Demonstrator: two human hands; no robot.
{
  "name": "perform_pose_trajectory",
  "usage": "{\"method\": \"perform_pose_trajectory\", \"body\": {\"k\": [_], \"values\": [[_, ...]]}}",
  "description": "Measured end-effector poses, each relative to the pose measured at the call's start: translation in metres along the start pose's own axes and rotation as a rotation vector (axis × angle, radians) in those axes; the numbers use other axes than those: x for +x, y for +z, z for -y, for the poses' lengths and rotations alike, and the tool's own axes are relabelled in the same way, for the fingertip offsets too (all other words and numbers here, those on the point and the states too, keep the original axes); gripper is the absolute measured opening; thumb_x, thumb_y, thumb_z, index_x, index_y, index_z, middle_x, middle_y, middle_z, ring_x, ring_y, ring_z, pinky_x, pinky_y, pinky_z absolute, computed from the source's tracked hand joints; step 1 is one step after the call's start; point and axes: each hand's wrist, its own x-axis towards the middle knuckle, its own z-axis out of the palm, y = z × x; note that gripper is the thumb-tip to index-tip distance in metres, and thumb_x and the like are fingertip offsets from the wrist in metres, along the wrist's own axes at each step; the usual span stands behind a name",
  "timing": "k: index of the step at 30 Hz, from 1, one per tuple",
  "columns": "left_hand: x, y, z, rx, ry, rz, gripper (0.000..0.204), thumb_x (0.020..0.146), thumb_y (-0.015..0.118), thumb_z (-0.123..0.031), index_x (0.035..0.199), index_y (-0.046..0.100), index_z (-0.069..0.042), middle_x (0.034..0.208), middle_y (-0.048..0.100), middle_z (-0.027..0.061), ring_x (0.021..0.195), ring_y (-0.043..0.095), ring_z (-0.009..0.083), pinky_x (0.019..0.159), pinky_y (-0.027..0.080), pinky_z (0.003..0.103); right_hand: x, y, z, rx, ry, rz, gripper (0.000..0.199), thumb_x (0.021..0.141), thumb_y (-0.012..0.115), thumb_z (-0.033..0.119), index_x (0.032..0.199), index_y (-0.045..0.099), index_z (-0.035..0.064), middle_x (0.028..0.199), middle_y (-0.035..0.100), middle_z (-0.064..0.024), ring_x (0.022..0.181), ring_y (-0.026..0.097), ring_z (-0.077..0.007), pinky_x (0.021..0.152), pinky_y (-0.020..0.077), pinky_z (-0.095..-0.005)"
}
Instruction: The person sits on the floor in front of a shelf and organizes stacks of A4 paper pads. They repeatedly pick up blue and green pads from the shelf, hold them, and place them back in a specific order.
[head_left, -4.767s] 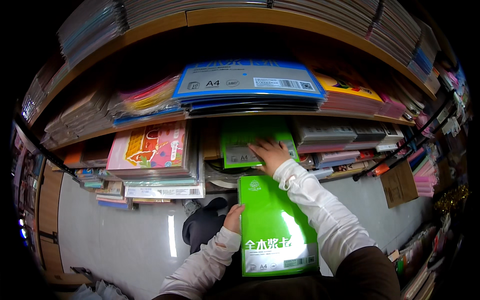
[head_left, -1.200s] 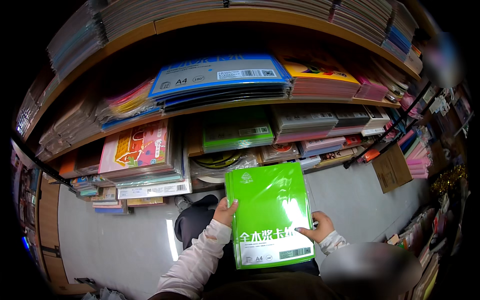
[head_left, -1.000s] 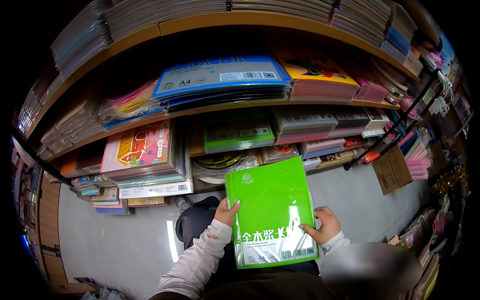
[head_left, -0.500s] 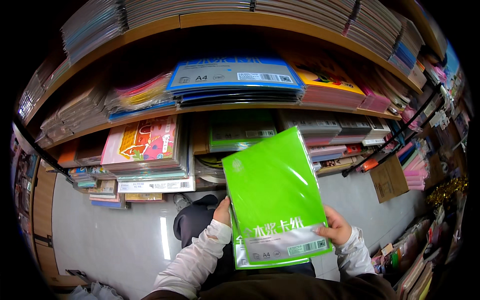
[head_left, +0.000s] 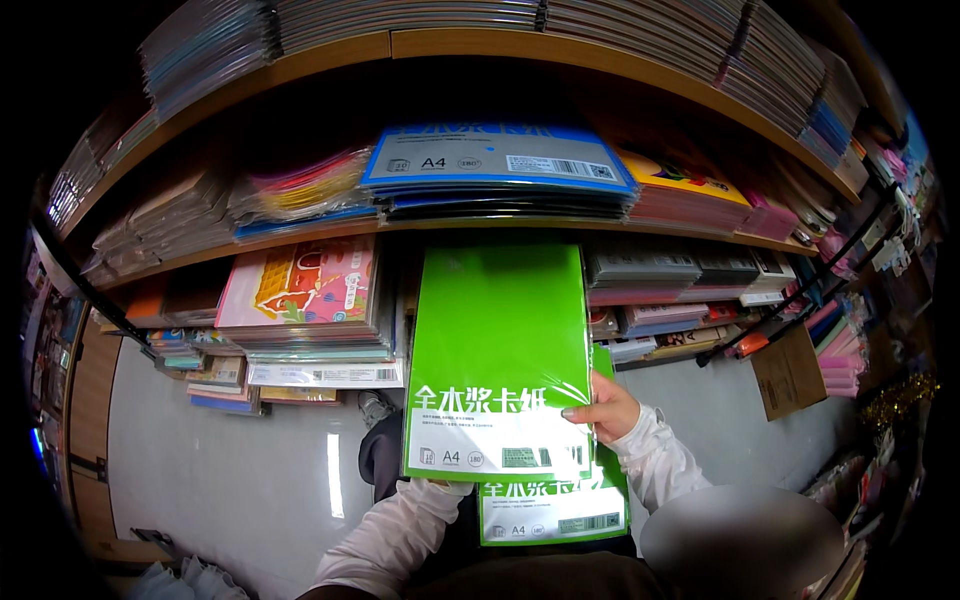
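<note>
A green-and-white pack of card paper point(head_left: 500, 340) in clear film stretches forward, its far end in shadow at the lower shelf gap. My right hand point(head_left: 610, 408) grips its right edge, thumb on top and fingers beneath. Another green pack point(head_left: 555, 505) of the same kind lies partly under it, nearer my body, with only its near end and right edge showing. My left hand point(head_left: 448, 484) is at the near edge of the upper pack, mostly covered by it; its fingers are hidden.
On the shelf above lies a stack of blue-and-grey paper packs point(head_left: 495, 160). Pink illustrated packs point(head_left: 300, 285) sit left of the gap, grey packs point(head_left: 640, 270) right of it. A black rail point(head_left: 800, 280) and a cardboard box point(head_left: 790, 370) stand at the right.
The upper green pack has moved forward and left into the shelf gap, straightening out, with my right hand following. The second pack shows more beneath it. My left hand has slipped lower, under the pack.
</note>
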Motion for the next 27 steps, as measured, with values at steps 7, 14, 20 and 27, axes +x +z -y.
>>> {"method": "perform_pose_trajectory", "body": {"k": [7,14,20,27], "values": [[0.007,0.008,0.009,0.159,0.131,-0.030,0.026,0.088,0.042,-0.016,0.107,0.048,0.000,0.099,0.056,0.0109,0.087,0.056,0.0200,0.076,0.047,0.029,0.034,-0.022,0.008,0.061,-0.038,0.005,0.056,0.073,0.049,-0.012,0.125,0.032,0.0011,0.112,0.049,-0.0148,0.097,0.054,-0.0214,0.083,0.0466,-0.0310],[-0.006,0.028,0.000,0.310,0.036,-0.253,0.023,0.084,0.045,-0.010,0.104,0.049,0.001,0.098,0.056,0.0103,0.089,0.054,0.0194,0.077,0.045,0.030,0.094,-0.061,0.041,0.091,-0.042,-0.088,0.036,0.076,0.048,-0.009,0.112,0.042,-0.0042,0.099,0.056,-0.0157,0.087,0.059,-0.0222,0.076,0.0507,-0.0307],[-0.004,0.022,0.000,0.310,0.077,-0.221,0.022,0.084,0.046,-0.009,0.103,0.050,0.001,0.096,0.057,0.0098,0.085,0.055,0.0180,0.075,0.045,0.028,0.104,-0.063,0.036,-0.652,-0.079,-0.609,0.034,0.076,0.060,0.014,0.101,0.048,-0.0045,0.087,0.059,-0.0156,0.076,0.060,-0.0276,0.069,0.0494,-0.0361],[-0.001,0.024,0.003,0.245,0.034,-0.194,0.021,0.083,0.047,-0.008,0.102,0.050,0.002,0.095,0.057,0.0102,0.084,0.056,0.0173,0.074,0.045,0.027,0.063,0.012,0.018,-1.753,-0.577,-0.513,0.059,0.066,0.066,0.022,0.116,0.041,0.0052,0.118,0.041,-0.0215,0.109,0.040,-0.0381,0.085,0.0370,-0.0461]]}}
